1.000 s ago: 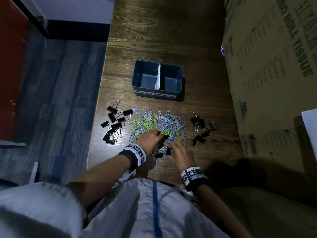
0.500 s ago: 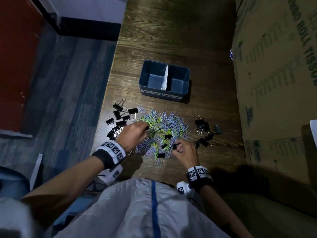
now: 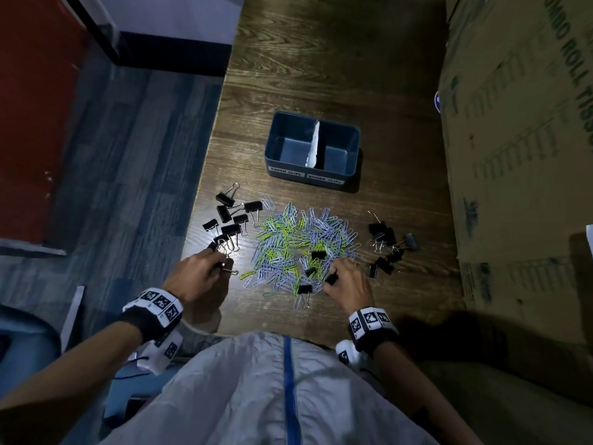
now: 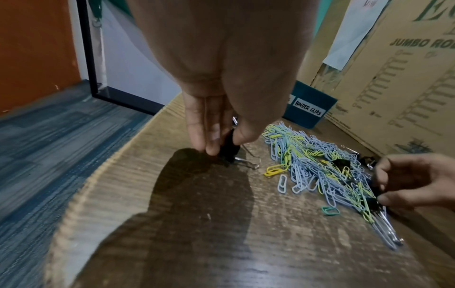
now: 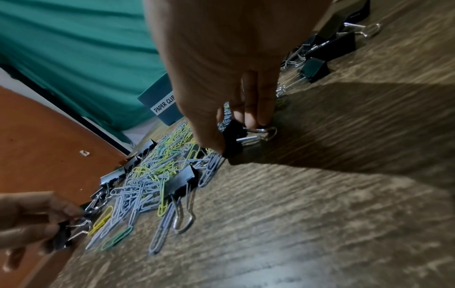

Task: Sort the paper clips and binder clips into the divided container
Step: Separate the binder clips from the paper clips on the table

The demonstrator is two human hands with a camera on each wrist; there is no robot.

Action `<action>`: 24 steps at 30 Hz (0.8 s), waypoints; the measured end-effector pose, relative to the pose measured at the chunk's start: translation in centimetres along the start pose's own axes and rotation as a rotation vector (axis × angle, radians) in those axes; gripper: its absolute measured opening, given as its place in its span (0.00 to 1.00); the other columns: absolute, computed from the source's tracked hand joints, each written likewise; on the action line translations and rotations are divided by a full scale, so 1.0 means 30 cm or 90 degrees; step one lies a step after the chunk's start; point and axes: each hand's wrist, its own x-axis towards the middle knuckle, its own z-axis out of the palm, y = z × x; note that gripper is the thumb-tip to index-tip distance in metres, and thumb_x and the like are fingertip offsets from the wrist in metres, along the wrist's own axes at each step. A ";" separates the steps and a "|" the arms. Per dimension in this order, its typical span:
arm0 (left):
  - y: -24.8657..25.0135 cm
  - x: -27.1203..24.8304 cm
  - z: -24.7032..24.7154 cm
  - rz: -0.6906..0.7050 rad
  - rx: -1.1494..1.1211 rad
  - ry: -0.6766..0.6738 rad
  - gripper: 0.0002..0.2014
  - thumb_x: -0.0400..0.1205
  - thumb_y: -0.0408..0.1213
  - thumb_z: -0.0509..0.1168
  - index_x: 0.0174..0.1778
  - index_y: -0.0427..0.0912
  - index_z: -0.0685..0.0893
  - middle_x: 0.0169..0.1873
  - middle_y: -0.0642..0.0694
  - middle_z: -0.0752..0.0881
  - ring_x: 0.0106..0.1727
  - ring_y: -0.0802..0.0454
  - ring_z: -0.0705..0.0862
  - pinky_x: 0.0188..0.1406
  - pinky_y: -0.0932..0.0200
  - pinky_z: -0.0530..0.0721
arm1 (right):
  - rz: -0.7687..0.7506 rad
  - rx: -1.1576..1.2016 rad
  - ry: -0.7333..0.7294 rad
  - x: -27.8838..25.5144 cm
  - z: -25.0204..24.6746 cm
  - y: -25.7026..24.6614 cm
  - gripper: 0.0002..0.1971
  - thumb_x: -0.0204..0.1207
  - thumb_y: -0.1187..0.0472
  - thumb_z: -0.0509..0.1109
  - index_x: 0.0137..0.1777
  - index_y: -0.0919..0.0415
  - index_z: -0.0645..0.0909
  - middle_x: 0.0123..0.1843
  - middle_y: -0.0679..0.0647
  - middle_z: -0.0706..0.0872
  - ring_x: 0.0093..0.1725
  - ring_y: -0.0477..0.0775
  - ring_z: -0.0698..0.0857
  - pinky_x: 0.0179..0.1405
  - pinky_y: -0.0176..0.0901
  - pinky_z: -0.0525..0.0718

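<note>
A heap of blue and yellow-green paper clips (image 3: 298, 248) lies mid-table, with a few black binder clips mixed in. My left hand (image 3: 205, 268) pinches a black binder clip (image 4: 227, 150) at the near end of the left binder-clip group (image 3: 229, 223). My right hand (image 3: 340, 277) pinches another black binder clip (image 5: 234, 140) at the heap's right near edge. The blue divided container (image 3: 313, 149), labelled for paper clips on the left and binder clips on the right, stands beyond the heap, and both halves look empty.
A second group of binder clips (image 3: 386, 244) lies right of the heap. A large cardboard box (image 3: 519, 155) walls the table's right side. The table's left edge (image 3: 205, 175) drops to blue carpet.
My left hand moved left from the paper-clip heap to the left binder-clip group, carrying a binder clip. My right hand stayed at the heap's near right edge, gripping a clip.
</note>
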 end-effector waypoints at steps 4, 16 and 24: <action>0.080 0.033 -0.012 0.038 0.093 0.059 0.11 0.79 0.36 0.68 0.57 0.43 0.81 0.45 0.46 0.81 0.37 0.46 0.83 0.27 0.56 0.79 | 0.017 0.085 0.021 -0.006 -0.022 -0.003 0.17 0.63 0.57 0.76 0.44 0.44 0.70 0.42 0.40 0.81 0.39 0.49 0.83 0.36 0.51 0.87; 0.509 0.309 0.080 0.290 0.112 -0.017 0.18 0.79 0.32 0.69 0.65 0.39 0.79 0.51 0.41 0.82 0.49 0.45 0.83 0.37 0.51 0.88 | 0.080 0.328 0.188 0.004 -0.178 0.078 0.20 0.59 0.62 0.88 0.41 0.39 0.84 0.44 0.47 0.86 0.39 0.46 0.85 0.39 0.41 0.87; 0.596 0.359 0.172 0.204 0.146 -0.077 0.24 0.80 0.49 0.68 0.68 0.43 0.72 0.62 0.40 0.78 0.56 0.43 0.81 0.41 0.50 0.87 | 0.286 0.137 0.274 0.070 -0.252 0.217 0.14 0.69 0.62 0.82 0.46 0.48 0.81 0.57 0.57 0.83 0.50 0.59 0.86 0.50 0.47 0.82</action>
